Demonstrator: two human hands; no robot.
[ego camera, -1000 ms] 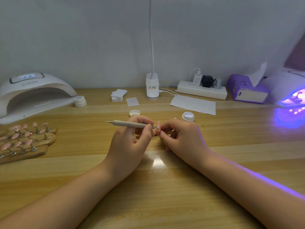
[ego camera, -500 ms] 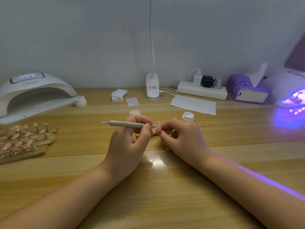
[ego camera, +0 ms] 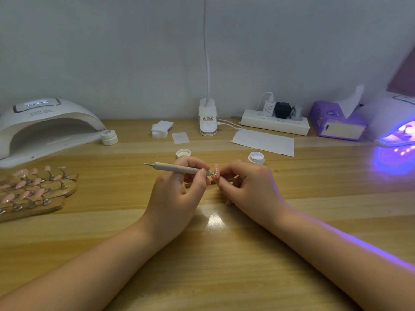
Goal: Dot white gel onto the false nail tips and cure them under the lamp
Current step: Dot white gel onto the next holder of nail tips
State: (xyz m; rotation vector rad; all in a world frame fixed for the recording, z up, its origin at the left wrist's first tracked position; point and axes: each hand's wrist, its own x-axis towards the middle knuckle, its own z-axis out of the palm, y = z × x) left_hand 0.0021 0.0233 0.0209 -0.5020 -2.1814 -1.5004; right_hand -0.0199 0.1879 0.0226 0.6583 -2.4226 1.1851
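My left hand (ego camera: 179, 194) grips a grey dotting pen (ego camera: 177, 169) lying level, its tip touching a pink false nail tip (ego camera: 216, 172) that carries white dots. My right hand (ego camera: 249, 187) pinches that nail tip's holder; most of the holder is hidden behind my fingers. Just behind my right hand stands an open jar of white gel (ego camera: 256, 158), and its lid (ego camera: 183, 153) lies behind my left hand. A lit curing lamp (ego camera: 395, 124) glows violet at the far right. Wooden racks of pink nail tips (ego camera: 33, 191) lie at the left.
A second white lamp (ego camera: 45, 126), unlit inside, stands at the back left with a closed small jar (ego camera: 109, 137) beside it. Along the wall are cotton pads (ego camera: 161, 129), a desk-lamp base (ego camera: 207, 120), a sheet of paper (ego camera: 263, 142), a power strip (ego camera: 275, 123) and a purple tissue box (ego camera: 336, 122).
The pen has shifted slightly between frames while its tip stays at the nail tip. Both hands remain in the same place.
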